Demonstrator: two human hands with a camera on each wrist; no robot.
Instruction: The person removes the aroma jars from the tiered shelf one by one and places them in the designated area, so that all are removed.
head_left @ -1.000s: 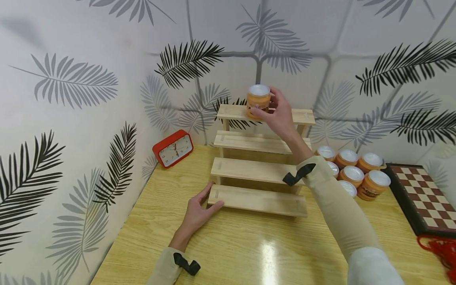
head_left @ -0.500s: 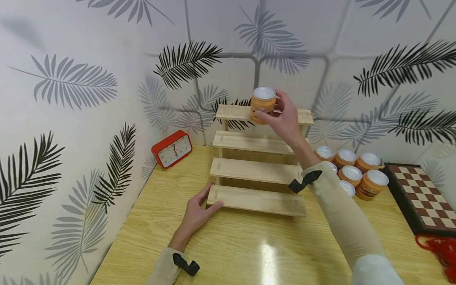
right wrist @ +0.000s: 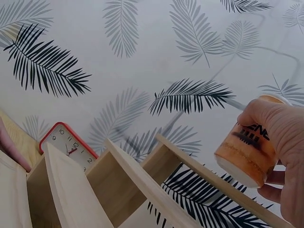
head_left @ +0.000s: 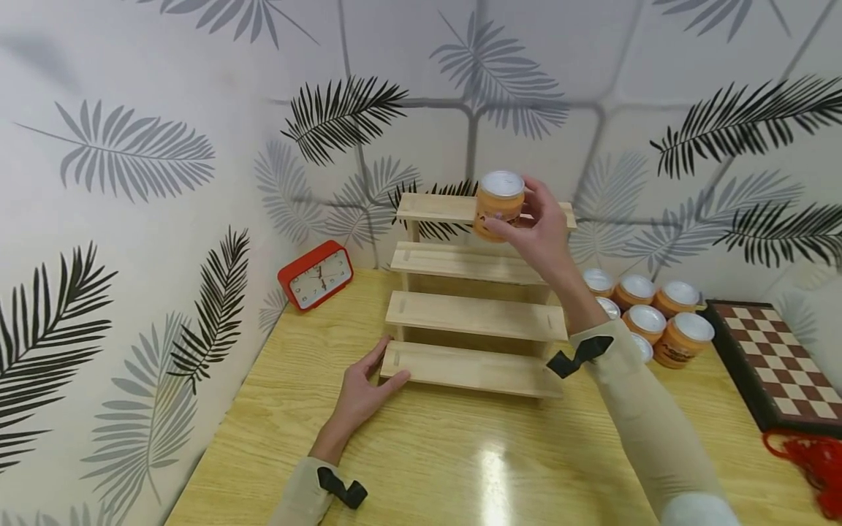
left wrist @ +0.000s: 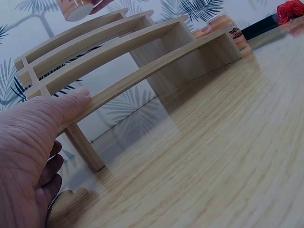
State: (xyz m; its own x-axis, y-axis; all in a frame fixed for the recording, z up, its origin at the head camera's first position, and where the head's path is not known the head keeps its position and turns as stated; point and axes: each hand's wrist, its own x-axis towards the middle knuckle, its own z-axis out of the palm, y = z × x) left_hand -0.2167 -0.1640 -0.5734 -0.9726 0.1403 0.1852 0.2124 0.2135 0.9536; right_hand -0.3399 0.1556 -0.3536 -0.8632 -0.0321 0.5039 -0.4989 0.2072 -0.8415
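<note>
A four-tier wooden step shelf stands on the table against the wall. My left hand grips the left end of its lowest tier; in the left wrist view the thumb lies on the board and the other fingers curl beside the shelf's leg. Near the top tier, my right hand holds an orange jar with a white lid, upright, thumb in front and fingers behind. In the right wrist view the jar is above the top board, its lower edge off the wood.
Several matching orange jars are grouped right of the shelf. Beyond them lie a checkered board and a red tasselled cord. A red alarm clock stands left of the shelf, near the patterned wall.
My right hand has brought the jar right and slightly down, from over the middle of the top tier toward its right part and nearer me. The left hand keeps its grip on the shelf.
</note>
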